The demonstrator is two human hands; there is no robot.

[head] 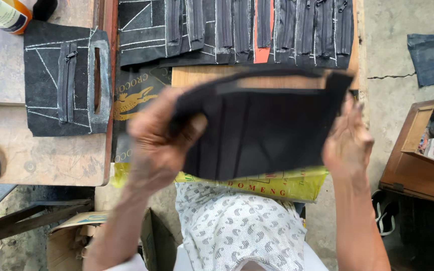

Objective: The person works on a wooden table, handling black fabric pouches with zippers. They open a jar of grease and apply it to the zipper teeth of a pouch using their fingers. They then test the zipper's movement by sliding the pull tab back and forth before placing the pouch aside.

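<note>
1. Head view: the left hand and right hand each gripped one end of a black rectangular fabric panel, held up over the lap, above a yellow plastic bag.
2. Several black chalk-marked panels with sewn zippers already lay overlapped on the wooden table; one chalk-marked dark panel with a slot lay apart at the left, so much looked done.

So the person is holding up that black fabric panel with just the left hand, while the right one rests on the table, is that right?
Not quite. The head view shows both hands holding the black fabric panel: the left hand grips its left edge and the right hand grips its right edge, not resting on the table.
</note>
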